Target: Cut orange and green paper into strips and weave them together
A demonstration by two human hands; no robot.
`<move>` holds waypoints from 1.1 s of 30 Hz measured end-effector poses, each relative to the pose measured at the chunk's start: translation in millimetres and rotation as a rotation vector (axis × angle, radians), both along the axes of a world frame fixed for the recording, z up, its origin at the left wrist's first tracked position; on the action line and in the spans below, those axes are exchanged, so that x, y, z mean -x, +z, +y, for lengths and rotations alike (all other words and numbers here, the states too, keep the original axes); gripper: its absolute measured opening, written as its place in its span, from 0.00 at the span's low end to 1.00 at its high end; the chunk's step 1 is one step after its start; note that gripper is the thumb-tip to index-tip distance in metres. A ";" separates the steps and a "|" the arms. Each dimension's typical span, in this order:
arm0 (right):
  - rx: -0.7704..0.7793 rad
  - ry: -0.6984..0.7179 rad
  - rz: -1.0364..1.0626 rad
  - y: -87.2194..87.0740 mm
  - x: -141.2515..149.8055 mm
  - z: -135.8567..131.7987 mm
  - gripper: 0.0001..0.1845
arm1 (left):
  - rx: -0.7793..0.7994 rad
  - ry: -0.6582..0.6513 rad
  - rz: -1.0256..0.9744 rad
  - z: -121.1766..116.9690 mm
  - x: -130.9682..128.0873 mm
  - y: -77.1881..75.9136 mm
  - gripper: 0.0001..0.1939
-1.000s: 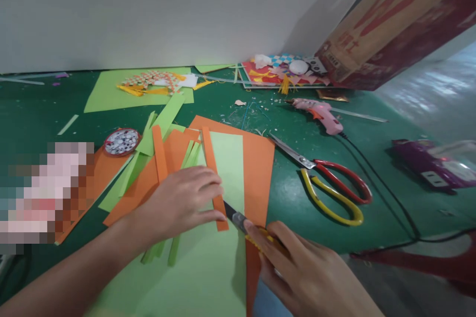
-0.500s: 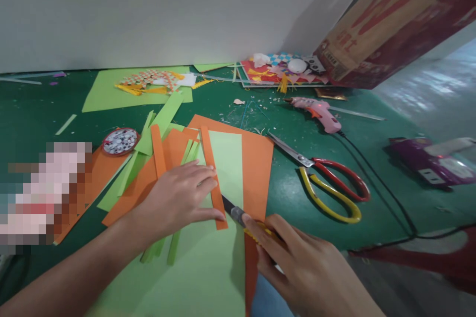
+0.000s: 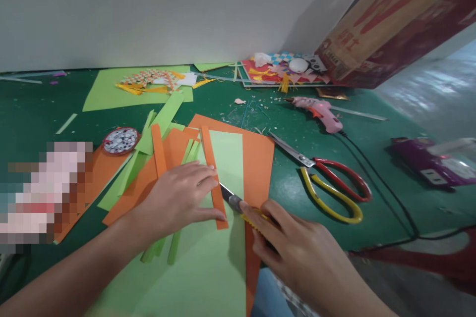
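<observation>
My left hand (image 3: 186, 190) lies with fingers stretched out, its fingertips and thumb pressing an orange paper strip (image 3: 210, 151) down on a light green sheet (image 3: 197, 277). In my right hand (image 3: 293, 247) is a utility knife (image 3: 234, 201) with a yellow handle. Its blade points up and left, close to the right edge of the orange strip. Beneath the green sheet lies an orange sheet (image 3: 260, 158). Narrow green strips (image 3: 174, 247) stick out under my left hand, and another orange strip (image 3: 157, 148) rests behind it.
Scissors (image 3: 310, 161) with red and yellow handles lie to the right. Behind them is a pink glue gun (image 3: 318, 113), its black cord running to a purple power strip (image 3: 431, 161). A round container of googly eyes (image 3: 121, 140) stands left; a paper bag (image 3: 386, 25) stands back right.
My right hand has moved the knife slightly up and left, so the blade sits nearer the orange strip. My left hand keeps its place.
</observation>
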State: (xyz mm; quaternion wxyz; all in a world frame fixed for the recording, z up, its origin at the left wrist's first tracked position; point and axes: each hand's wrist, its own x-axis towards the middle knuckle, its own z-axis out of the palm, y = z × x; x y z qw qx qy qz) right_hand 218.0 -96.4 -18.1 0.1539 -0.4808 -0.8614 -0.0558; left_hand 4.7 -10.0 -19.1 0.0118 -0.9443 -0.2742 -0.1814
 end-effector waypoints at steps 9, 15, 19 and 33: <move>-0.052 -0.010 -0.025 0.1 2.6 15.1 0.19 | 0.036 -0.013 -0.018 1.5 0.2 -0.5 0.28; -0.067 -0.010 -0.022 -2.2 4.1 17.2 0.19 | 0.020 -0.015 -0.006 -0.6 0.0 -0.4 0.28; -0.050 -0.016 -0.030 -2.9 3.6 9.8 0.20 | 0.017 -0.020 0.020 -5.0 -0.4 2.3 0.28; -0.028 0.022 -0.040 -0.4 3.0 -7.4 0.20 | -0.020 0.061 0.036 -3.4 -2.0 -0.4 0.31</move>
